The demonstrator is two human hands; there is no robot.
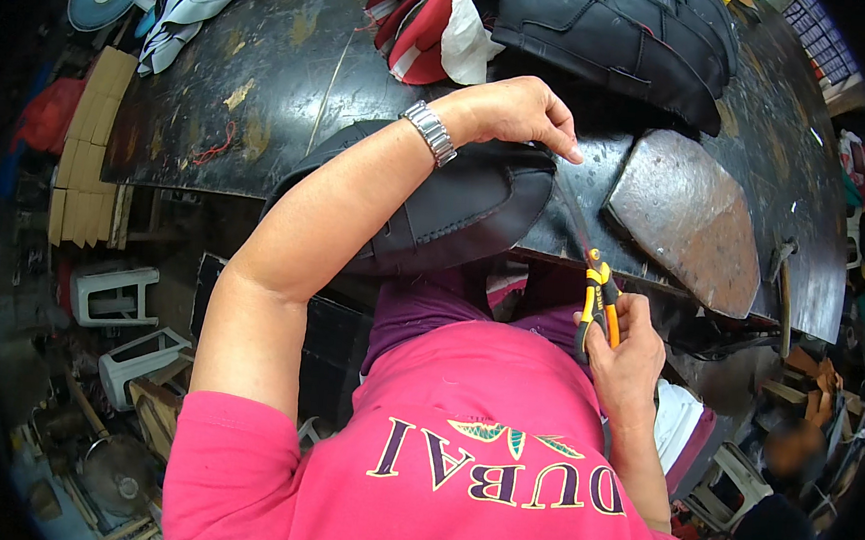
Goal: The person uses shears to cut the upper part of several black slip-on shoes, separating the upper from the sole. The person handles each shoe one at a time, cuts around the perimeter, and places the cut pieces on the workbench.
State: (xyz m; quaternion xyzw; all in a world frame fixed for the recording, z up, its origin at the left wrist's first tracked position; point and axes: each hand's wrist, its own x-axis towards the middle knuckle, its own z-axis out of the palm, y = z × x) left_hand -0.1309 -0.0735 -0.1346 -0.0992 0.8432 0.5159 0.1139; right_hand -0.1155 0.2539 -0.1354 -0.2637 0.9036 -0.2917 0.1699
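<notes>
"Black, leather-like material: where does that stitched piece lie?"

"Overhanging the near edge of the dark table."

"And the hands?"

"The right hand grips a scissor-like tool by its handles, the slim end pointing toward the left hand. That one is pinched narrow over the piece; I can't tell whether it holds anything fine."

"How far along?"

"The visible seam looks sewn; I judge some small detail work remains. Beyond lie a flat slab rightward and larger black pieces behind."
</notes>
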